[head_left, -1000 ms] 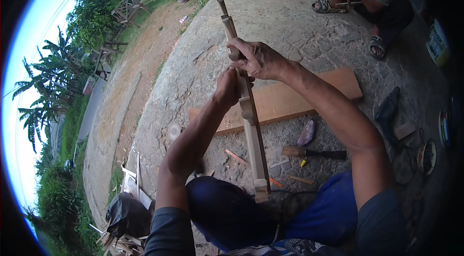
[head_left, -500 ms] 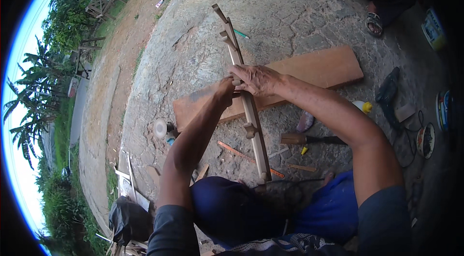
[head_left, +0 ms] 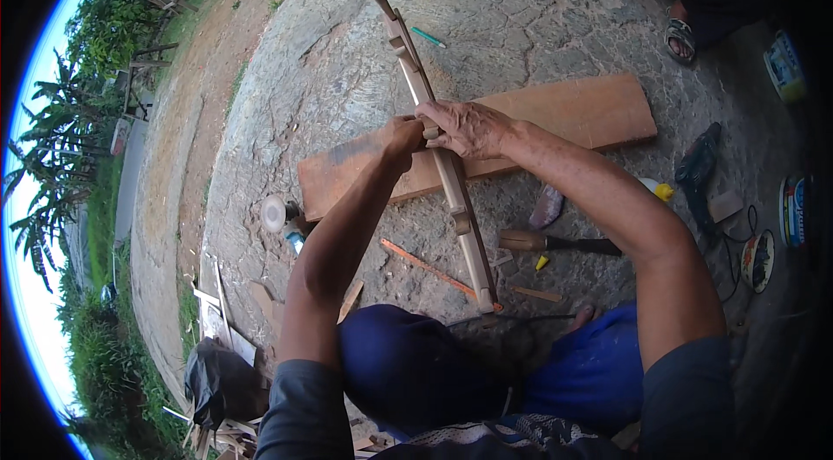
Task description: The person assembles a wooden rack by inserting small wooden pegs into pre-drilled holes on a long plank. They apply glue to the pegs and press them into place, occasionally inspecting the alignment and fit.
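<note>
A long, narrow carved wooden piece with notches and small blocks runs from my lap up and away over the ground. My left hand grips it from the left at about mid-length. My right hand wraps over it from the right, fingers touching the left hand. A wide flat wooden plank lies on the cracked concrete ground just behind the hands. My knees in blue trousers sit below the piece's near end.
On the ground lie a wooden-handled tool, a thin orange stick, a small white cup, a yellow-capped bottle, a dark power tool and cans. Another person's sandalled feet are at the top right. Wood scraps lie left.
The view has tilted down, so the wooden piece and plank sit lower and closer. Both hands keep their grip at mid-length of the piece.
</note>
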`<state>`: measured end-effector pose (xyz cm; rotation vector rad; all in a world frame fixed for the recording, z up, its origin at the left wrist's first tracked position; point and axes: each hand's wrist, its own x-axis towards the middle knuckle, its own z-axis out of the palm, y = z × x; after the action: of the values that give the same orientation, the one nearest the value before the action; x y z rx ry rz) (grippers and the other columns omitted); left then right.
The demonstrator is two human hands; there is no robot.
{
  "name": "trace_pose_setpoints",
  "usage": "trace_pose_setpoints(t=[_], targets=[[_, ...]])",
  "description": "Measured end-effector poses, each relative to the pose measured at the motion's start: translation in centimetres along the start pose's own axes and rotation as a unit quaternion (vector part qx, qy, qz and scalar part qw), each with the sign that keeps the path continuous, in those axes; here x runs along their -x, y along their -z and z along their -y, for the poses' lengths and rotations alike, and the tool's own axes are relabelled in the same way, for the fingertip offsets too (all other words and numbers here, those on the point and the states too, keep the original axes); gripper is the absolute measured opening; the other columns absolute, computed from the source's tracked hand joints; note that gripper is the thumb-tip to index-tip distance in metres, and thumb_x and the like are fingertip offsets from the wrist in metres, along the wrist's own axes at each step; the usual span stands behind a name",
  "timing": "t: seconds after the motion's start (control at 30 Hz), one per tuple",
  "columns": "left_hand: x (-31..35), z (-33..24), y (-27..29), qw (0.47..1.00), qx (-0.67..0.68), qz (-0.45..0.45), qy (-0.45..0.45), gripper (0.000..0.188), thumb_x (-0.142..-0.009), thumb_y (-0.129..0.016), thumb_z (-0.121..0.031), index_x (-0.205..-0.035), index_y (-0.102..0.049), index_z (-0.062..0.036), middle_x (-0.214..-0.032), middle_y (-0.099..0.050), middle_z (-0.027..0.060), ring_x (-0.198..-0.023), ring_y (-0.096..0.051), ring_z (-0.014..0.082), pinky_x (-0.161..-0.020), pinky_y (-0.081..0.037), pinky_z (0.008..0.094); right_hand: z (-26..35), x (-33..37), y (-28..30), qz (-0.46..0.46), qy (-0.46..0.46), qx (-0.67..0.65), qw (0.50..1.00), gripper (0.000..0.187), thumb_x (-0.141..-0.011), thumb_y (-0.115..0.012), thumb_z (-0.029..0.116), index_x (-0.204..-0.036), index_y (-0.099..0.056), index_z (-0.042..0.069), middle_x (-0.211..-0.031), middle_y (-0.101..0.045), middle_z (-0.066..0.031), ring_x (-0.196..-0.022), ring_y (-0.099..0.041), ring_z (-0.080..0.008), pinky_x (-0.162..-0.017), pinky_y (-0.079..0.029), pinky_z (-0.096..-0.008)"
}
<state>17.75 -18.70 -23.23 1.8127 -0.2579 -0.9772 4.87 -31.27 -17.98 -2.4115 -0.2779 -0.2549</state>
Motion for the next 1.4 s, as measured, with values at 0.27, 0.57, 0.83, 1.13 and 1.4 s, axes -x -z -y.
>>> trace_pose_setpoints(t=[0.27, 0.57, 0.83, 1.13, 1.4], targets=[[-0.4, 0.5, 0.1, 0.999, -0.016, 0.0, -0.033, 0.023, -0.092, -0.057, -0.01, -0.105, -0.067, 0.0067, -0.094, -0.069, 0.0138, -0.077, -0.069, 0.0199, -0.065, -0.058, 0.031, -0.6, 0.1, 0.1, -0.027, 0.03, -0.004, 0.999, 0.037, -0.088, -0.066, 0.019, -0.109, -0.04, 0.004, -0.102, -0.057, -0.0184, -0.098, -0.061, -0.0385, -0.082, -0.05, -0.045], [0.6, 0.5, 0.6, 1.0, 0.001, 0.015, -0.024, 0.019, -0.09, -0.066, -0.015, -0.098, -0.068, 0.0019, -0.087, -0.067, 0.0088, -0.079, -0.068, 0.0179, -0.067, -0.057, 0.029, -2.3, -0.2, -1.5, -0.027, -0.002, -0.054, 0.998, 0.043, -0.083, -0.071, 0.013, -0.115, -0.043, 0.005, -0.099, -0.057, -0.0174, -0.096, -0.06, -0.0392, -0.081, -0.047, -0.0464], [3.9, -6.7, 0.0, 0.987, -0.096, 0.11, 0.066, 0.065, -0.093, -0.047, -0.064, -0.099, -0.065, -0.002, -0.088, -0.069, 0.008, -0.082, -0.068, 0.0195, -0.076, -0.056, 0.0385, -2.7, -0.7, -0.1, 0.11, -0.096, 0.057, 0.988, 0.046, -0.086, -0.069, 0.038, -0.102, -0.055, -0.002, -0.102, -0.065, -0.0221, -0.097, -0.065, -0.0354, -0.084, -0.052, -0.0398], [4.8, -8.1, -2.5, 0.945, -0.29, 0.147, 0.031, 0.056, -0.095, -0.057, -0.05, -0.109, -0.063, 0.0037, -0.099, -0.07, 0.0146, -0.092, -0.069, 0.0217, -0.087, -0.055, 0.0357, -4.0, 1.9, 1.4, 0.133, -0.077, 0.039, 0.987, 0.028, -0.074, -0.056, 0.001, -0.101, -0.064, 0.001, -0.092, -0.068, -0.0195, -0.083, -0.067, -0.0325, -0.074, -0.054, -0.0397], [3.3, -10.0, -3.8, 0.873, -0.469, 0.115, 0.071, 0.034, -0.093, -0.061, -0.03, -0.099, -0.069, 0.0029, -0.084, -0.069, 0.0097, -0.076, -0.069, 0.0167, -0.068, -0.056, 0.0309, -12.4, 4.2, -0.9, -0.122, -0.102, 0.144, 0.977, 0.037, -0.075, -0.054, 0.0, -0.111, -0.062, 0.006, -0.088, -0.067, -0.0186, -0.081, -0.068, -0.0307, -0.074, -0.056, -0.0389]])
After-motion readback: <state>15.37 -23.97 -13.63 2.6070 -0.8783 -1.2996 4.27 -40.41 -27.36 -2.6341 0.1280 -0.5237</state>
